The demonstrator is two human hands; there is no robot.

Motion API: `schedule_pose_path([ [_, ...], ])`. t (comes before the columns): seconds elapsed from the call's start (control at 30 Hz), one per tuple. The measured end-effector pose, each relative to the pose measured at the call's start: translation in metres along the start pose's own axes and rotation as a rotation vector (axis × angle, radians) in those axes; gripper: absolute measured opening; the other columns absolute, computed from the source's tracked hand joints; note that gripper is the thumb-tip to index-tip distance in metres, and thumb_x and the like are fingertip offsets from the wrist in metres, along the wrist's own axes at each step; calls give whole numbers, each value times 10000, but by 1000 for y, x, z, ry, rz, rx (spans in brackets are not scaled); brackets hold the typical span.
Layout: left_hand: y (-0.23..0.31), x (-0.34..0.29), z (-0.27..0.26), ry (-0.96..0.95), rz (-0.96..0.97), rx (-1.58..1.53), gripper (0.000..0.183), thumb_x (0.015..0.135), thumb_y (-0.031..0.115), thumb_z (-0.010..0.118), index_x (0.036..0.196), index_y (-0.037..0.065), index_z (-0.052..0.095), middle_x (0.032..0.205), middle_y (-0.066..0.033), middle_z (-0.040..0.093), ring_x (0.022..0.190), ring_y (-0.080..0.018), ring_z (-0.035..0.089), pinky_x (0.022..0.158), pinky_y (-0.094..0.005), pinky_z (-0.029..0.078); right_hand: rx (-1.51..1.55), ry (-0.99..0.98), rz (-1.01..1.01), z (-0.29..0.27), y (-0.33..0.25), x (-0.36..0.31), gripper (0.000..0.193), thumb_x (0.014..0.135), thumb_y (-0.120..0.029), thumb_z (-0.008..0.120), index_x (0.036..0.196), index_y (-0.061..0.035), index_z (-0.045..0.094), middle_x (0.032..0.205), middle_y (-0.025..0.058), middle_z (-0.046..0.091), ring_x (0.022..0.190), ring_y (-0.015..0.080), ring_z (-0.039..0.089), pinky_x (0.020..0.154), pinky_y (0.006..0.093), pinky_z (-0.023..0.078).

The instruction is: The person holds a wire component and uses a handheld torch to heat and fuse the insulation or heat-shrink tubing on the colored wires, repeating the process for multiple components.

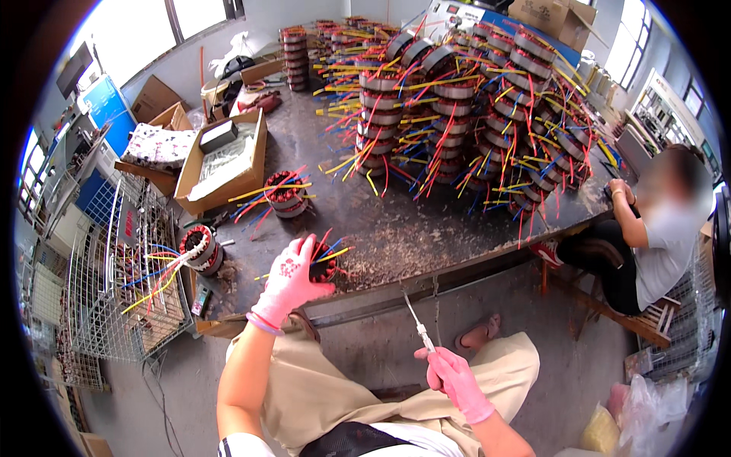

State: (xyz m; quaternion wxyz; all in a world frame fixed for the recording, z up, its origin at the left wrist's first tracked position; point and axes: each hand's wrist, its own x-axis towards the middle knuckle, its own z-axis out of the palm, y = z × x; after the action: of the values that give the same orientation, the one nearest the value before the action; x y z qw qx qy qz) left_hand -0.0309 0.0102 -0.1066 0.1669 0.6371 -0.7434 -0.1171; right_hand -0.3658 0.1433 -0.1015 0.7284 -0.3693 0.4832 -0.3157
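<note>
My left hand (pixel 288 280), in a pink glove, grips the near side of a motor stator (pixel 326 268) at the table's front edge. Red copper windings and yellow, red and blue leads show on the stator; the glove hides part of it. In my gloved right hand (pixel 454 378), above my lap, is a slim pointed tool (pixel 420 329) with a whitish handle and thin metal shaft, its tip up toward the table edge. Just beyond my left hand stands another stator (pixel 286 195). To the left, a stator (pixel 202 250) has its leads bundled in white.
Tall stacks of stators (pixel 453 114) with loose leads fill the table's far right. A cardboard box (pixel 217 194) stands at the left, near a wire cage (pixel 126 282). A seated co-worker (pixel 659 236) is at the right end. Plastic bags (pixel 643 411) lie on the floor.
</note>
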Motion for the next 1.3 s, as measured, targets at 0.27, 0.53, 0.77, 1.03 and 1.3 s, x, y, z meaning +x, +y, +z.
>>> schedule_pose_path([
  [0.27,-1,-2,2,-25,126,-64,1002,571,316,879,1400,-2,414,1365,-216,472,1222,-386,502,1027,-413,427,-2,-37,100,23,19,18,334,1017,-252,498,1212,1,595,603,-69,399,538,30,336,480,211,232],
  [0.53,-4,1,-3,-40,199,-155,988,544,244,884,1398,32,435,1348,-184,492,1208,-385,510,1018,-417,435,22,-53,94,28,21,27,324,1030,-234,486,1219,9,588,620,-55,400,546,42,358,492,220,268],
  [0.77,-1,2,-4,-41,162,-102,964,546,242,883,1385,34,455,1332,-184,499,1198,-375,518,1011,-408,439,-6,-55,86,28,20,25,332,1030,-250,484,1214,5,589,600,-68,381,542,32,333,490,210,251],
  [1.03,2,2,-4,-44,167,-102,956,549,243,882,1379,24,460,1323,-188,502,1185,-375,526,1005,-405,442,-16,-60,82,28,19,24,327,1032,-243,475,1207,6,593,599,-67,380,536,36,335,489,213,255],
  [1.3,0,3,-4,-56,178,-125,952,553,239,879,1378,19,457,1326,-193,506,1189,-380,523,1008,-410,440,41,-58,112,30,21,25,333,1034,-264,484,1209,-2,591,590,-81,360,536,28,314,491,212,238],
])
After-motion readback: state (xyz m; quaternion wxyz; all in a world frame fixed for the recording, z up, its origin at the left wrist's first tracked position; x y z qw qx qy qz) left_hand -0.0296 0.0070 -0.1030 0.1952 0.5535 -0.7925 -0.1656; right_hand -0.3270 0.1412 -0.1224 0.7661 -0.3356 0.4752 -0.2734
